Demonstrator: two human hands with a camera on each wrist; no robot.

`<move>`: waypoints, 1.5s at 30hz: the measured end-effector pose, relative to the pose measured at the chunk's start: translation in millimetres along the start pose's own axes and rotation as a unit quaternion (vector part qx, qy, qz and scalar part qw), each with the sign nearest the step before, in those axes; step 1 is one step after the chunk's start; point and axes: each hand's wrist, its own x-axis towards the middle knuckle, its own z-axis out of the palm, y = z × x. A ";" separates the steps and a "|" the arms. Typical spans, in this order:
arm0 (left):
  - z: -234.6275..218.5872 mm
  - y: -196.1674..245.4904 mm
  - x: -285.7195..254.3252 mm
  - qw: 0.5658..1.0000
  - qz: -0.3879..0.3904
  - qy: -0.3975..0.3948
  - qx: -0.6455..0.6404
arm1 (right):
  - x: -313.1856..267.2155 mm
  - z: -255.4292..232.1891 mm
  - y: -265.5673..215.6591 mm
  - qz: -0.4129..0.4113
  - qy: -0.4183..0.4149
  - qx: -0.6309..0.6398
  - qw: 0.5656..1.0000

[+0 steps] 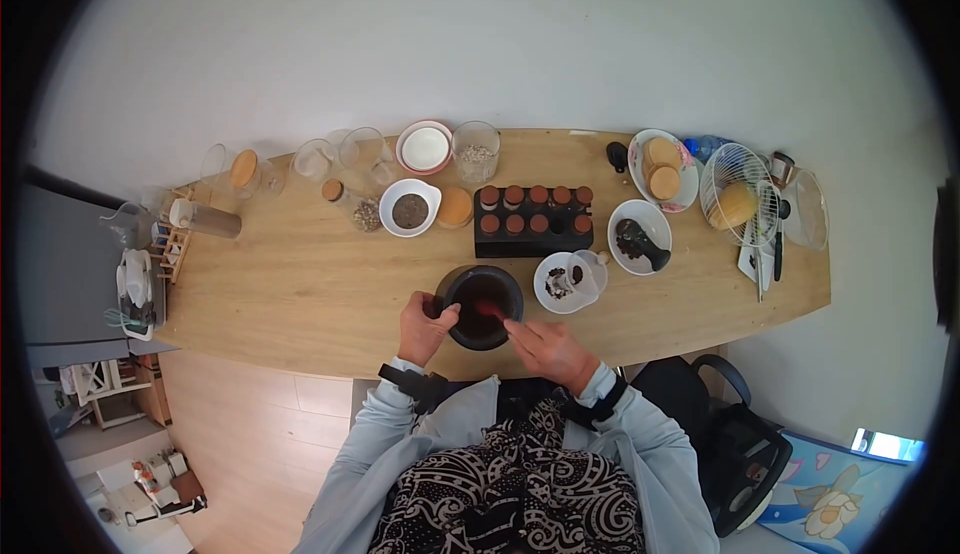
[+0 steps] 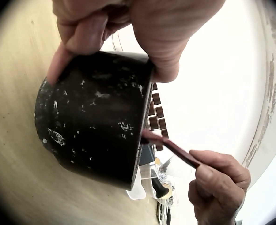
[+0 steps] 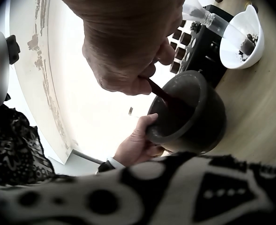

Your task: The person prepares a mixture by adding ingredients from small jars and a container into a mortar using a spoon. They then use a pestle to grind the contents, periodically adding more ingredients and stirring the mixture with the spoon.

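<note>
Spillage is the chief risk: a hard scrape with the red utensil could flick contents over the rim, or tip the dark bowl should the left hand slacken. Left grip pinches the bowl's wall; right hand pinches the handle. Bowl sits near the table's front edge, black outside, flecked white (contents indistinct).

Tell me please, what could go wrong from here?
A hard stroke of the red spoon could flick out whatever is inside. If the left hand loosens, the black bowl, near the table's front edge, might slide. A bump could tip the clear funnel that leans in the white bowl.
</note>
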 end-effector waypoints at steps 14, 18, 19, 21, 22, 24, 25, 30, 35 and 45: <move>1.9 -5.0 1.0 1.000 -0.006 0.006 0.001 | 2.3 -5.1 -5.8 -0.001 0.005 0.044 0.999; -0.5 4.7 0.3 0.999 -0.008 -0.008 0.034 | 1.2 -6.2 -1.0 -0.003 -0.008 0.062 0.998; -1.4 5.3 0.3 0.999 -0.010 -0.008 0.035 | -0.5 -8.0 0.2 -0.007 -0.013 0.068 0.998; 0.3 6.9 0.4 0.999 -0.010 -0.002 0.032 | -3.0 -9.8 1.6 -0.002 -0.006 0.017 1.000; 1.4 8.7 0.5 0.999 -0.010 -0.003 0.031 | -3.3 -12.2 1.7 0.003 0.001 -0.034 0.999; 0.4 12.0 1.2 0.999 -0.017 -0.005 0.027 | -4.6 -16.8 -1.0 0.010 -0.026 -0.023 0.999; 0.0 12.4 1.9 0.999 -0.018 -0.005 0.028 | -3.6 -19.0 -3.1 0.017 -0.052 -0.011 0.998; 1.0 9.1 4.1 0.999 -0.021 -0.017 0.045 | 1.9 -24.8 -6.1 0.173 0.064 0.131 0.974; 2.7 8.9 4.6 0.999 -0.004 -0.022 0.042 | 4.0 -32.7 0.0 0.317 0.048 0.235 0.917; 3.6 32.2 1.0 0.995 0.041 -0.038 0.088 | -31.1 -3.5 31.6 0.467 0.061 0.423 0.774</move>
